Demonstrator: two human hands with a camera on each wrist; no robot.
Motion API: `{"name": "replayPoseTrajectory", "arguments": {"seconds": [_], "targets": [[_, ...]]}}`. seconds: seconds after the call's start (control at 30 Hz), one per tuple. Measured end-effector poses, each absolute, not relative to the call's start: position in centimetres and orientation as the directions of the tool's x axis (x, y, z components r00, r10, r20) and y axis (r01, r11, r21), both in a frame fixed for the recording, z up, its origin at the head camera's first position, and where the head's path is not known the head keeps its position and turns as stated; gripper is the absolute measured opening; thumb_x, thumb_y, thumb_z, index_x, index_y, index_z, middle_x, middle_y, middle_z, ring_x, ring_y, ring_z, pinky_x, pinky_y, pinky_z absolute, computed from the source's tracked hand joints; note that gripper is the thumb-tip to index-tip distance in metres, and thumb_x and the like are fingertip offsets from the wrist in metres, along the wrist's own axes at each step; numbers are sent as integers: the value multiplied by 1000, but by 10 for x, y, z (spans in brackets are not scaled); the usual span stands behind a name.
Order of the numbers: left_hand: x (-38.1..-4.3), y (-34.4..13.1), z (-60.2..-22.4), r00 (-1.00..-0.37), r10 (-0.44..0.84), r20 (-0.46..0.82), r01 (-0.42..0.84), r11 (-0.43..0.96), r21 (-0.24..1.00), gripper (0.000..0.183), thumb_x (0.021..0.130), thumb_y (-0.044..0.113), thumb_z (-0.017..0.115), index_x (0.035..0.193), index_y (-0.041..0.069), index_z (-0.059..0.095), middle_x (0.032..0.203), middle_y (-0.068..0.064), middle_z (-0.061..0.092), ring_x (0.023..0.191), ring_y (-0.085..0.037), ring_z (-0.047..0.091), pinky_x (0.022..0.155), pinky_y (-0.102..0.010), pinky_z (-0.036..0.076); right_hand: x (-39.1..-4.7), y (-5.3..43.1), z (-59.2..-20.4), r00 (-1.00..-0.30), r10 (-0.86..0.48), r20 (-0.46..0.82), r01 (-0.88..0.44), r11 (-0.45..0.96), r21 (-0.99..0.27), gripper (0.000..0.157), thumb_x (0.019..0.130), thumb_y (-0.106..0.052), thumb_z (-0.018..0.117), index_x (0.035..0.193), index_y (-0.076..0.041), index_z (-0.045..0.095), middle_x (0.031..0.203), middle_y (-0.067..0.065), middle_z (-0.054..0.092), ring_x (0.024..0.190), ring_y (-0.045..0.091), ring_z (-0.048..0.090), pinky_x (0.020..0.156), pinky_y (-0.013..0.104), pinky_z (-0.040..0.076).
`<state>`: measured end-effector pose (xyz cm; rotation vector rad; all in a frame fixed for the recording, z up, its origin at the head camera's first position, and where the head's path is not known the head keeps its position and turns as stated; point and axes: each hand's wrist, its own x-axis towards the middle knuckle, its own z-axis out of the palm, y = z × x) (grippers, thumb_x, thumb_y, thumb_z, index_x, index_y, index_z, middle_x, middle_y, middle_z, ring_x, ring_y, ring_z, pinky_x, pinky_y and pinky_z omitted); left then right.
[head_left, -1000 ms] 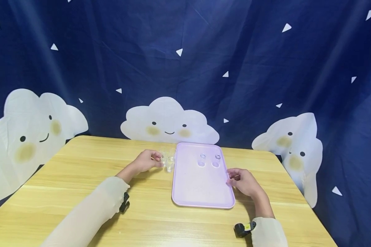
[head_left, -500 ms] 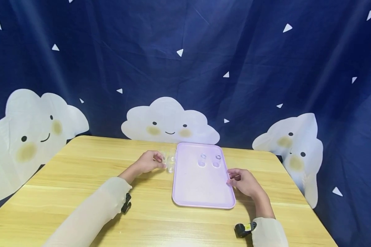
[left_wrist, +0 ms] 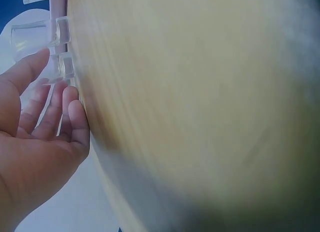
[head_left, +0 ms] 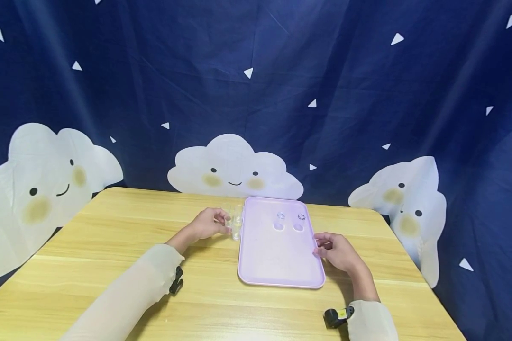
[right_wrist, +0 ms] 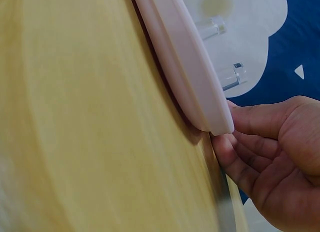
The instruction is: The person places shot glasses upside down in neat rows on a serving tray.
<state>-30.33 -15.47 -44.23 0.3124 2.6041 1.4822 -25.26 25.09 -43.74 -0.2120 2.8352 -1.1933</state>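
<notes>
Left of the lilac tray (head_left: pixel 277 260) stand two clear shot glasses side by side. My left hand (head_left: pixel 206 223) has its thumb and fingers around the left shot glass (head_left: pixel 227 208); in the left wrist view its thick base (left_wrist: pixel 67 65) shows beyond the fingertips. The other shot glass (head_left: pixel 236 229) is between that hand and the tray's left rim. With thumb above and fingers below, my right hand (head_left: pixel 339 253) pinches the tray's right rim, seen closely in the right wrist view (right_wrist: pixel 220 117). Two more shot glasses, left (head_left: pixel 279 222) and right (head_left: pixel 299 222), stand on the tray's far half.
The tray lies on a wooden table (head_left: pixel 111 246) with rounded far corners. Behind the table hangs a dark blue curtain (head_left: pixel 205 71) printed with white clouds. Black wrist cameras sit on the left (head_left: pixel 176 280) and right (head_left: pixel 334 318) cuffs.
My left hand has moved slightly right, its fingers coming around the left glass. The glasses beside the tray have shifted very little; the right hand and tray have stayed put.
</notes>
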Motion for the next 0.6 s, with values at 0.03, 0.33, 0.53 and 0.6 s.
{"name": "replayPoseTrajectory", "arguments": {"seconds": [0.03,0.33,0.53,0.6], "targets": [[-303,-154,-442,-970,244,-9,116,493,862,41,80,10,85,115,0,67,107,-12,65,99,-24,62,73,-33,56,-253,251,-438,-989,-147,-2,-102,691,-716,37,90,2,71,127,3,67,103,9,72,94,24,64,75,32,54],[-303,-155,-441,-972,236,-12,109,492,863,33,80,9,84,108,4,68,104,-10,64,97,-23,63,74,-33,55,-252,251,-437,-989,-145,2,-102,687,-719,38,91,0,72,128,3,66,104,9,72,95,24,64,76,33,54],[-303,-159,-441,-970,243,4,127,493,861,32,81,11,83,108,5,67,105,-9,65,96,-23,62,74,-34,55,-252,251,-437,-989,-146,3,-104,687,-719,38,91,0,72,128,4,66,105,9,72,96,24,65,77,33,55],[-303,-161,-441,-970,243,17,140,498,856,32,82,13,83,108,5,67,105,-9,65,96,-23,62,74,-34,54,-252,251,-437,-989,-147,4,-106,690,-716,38,91,0,72,128,3,66,105,9,72,96,24,65,78,33,55]]}}
